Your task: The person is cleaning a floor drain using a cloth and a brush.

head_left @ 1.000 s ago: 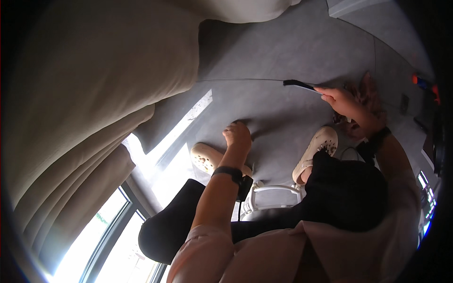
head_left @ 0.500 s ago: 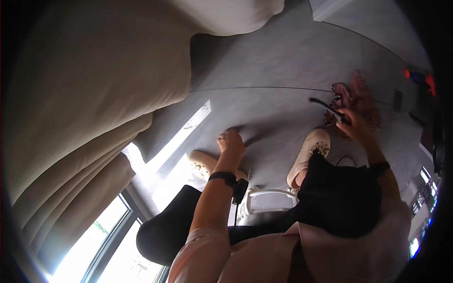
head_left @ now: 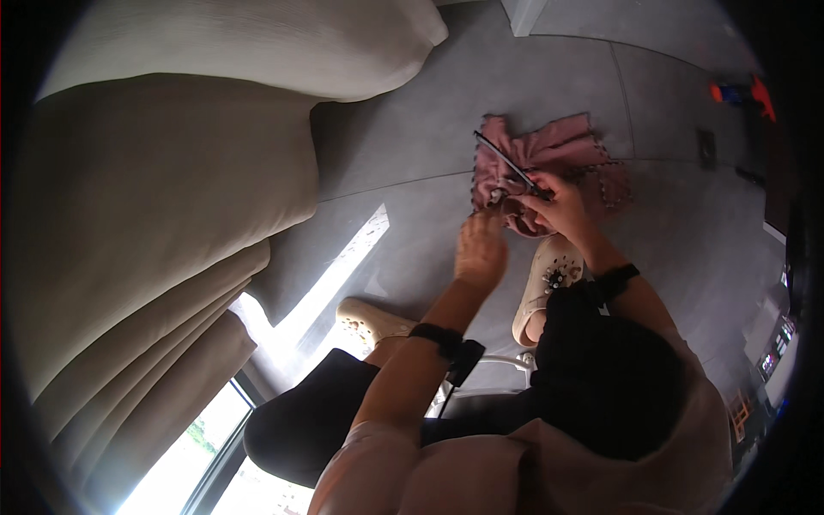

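Observation:
My right hand [head_left: 556, 206] is closed around one end of a slim, dark, rod-like tool [head_left: 505, 154], its exact kind unclear. The tool points up and to the left over a dusty-pink cloth [head_left: 562, 142] with dark stitched edges, lying crumpled on the floor. My left hand [head_left: 482, 249] reaches toward the near left edge of the cloth, fingers stretched forward and slightly blurred. Whether its fingertips touch the fabric is hard to see. A small pale spot shows among the folds just ahead of those fingers.
Beige clogs [head_left: 554, 266] are on my feet, just short of the cloth. A long beige curtain [head_left: 189, 154] hangs at the left above a window [head_left: 184, 446]. Beneath me is part of a white-framed seat [head_left: 502, 360]. An orange-and-blue object [head_left: 742, 93] lies far right.
My right hand has brought the tool leftward over the cloth. My left hand has moved forward and right, from above the left clog to the cloth's edge. The view has shifted right.

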Tool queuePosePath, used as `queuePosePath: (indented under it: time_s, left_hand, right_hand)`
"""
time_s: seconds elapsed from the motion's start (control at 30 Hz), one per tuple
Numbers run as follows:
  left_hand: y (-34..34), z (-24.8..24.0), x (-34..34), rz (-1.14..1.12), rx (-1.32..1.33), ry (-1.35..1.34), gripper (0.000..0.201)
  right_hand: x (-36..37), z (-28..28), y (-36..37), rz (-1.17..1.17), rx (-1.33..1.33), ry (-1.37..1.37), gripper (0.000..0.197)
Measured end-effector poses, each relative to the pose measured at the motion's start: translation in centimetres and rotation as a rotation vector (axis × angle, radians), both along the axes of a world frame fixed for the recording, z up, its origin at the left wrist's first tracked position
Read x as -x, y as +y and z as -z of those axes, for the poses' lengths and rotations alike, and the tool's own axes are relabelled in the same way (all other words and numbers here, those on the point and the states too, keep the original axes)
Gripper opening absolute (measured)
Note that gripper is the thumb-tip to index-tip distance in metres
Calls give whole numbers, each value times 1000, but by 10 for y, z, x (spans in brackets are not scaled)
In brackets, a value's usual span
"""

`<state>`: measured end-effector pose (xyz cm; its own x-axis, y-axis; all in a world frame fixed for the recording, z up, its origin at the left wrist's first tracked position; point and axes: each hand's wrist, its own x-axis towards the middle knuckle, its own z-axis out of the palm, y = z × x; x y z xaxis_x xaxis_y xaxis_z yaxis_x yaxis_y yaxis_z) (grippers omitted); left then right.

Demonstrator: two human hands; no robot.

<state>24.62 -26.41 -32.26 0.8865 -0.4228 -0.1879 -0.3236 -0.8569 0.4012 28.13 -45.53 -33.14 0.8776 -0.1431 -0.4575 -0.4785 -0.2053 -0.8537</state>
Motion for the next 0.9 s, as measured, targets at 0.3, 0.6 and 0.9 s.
queuePosePath:
  time_s: [0.3, 0.6, 0.9]
  left_hand:
    - [-66, -2, -49, 244, -10, 186, 50]
    - [106, 30, -96, -57, -264, -53, 53]
    - [278, 22, -91, -499, -475, 233, 64]
  right_hand:
    - [88, 44, -131, 346, 295, -74, 19]
    - [133, 88, -158, 20, 730, 284, 33]
    - [140, 101, -177, 109, 716, 423, 40]
